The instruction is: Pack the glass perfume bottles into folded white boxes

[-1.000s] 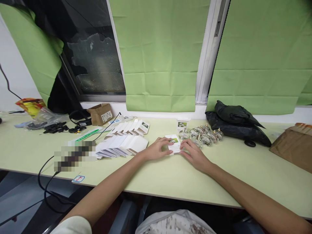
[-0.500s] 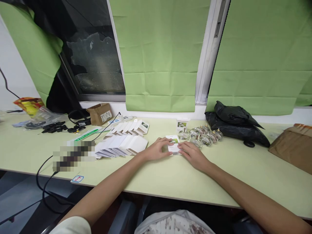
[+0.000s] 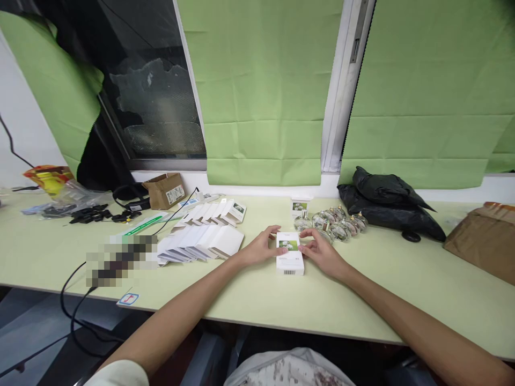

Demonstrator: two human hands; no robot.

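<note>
A small white carton (image 3: 290,261) with a green-and-white flower picture lies in front of me, its barcode end toward me. My left hand (image 3: 263,247) is at its left side, thumb on the edge of the printed face and index finger by the far corner. On the opposite side my right hand (image 3: 320,252) holds the carton in the same way, thumb at the edge and fingers curved by the far right corner. Just beyond stand and lie several round glass perfume bottles (image 3: 340,231), with another white carton (image 3: 298,207) upright behind them.
Rows of white cartons (image 3: 201,239) lie left of my hands. Farther left are a pixelated dark object (image 3: 120,261) with cables, a brown cardboard box (image 3: 164,191) and black parts (image 3: 90,213). Black plastic bags (image 3: 386,206) and a larger brown box (image 3: 485,241) are at right.
The carton has come nearer to me and its printed face now shows more fully. My hands have shifted outward to its sides, covering less of it.
</note>
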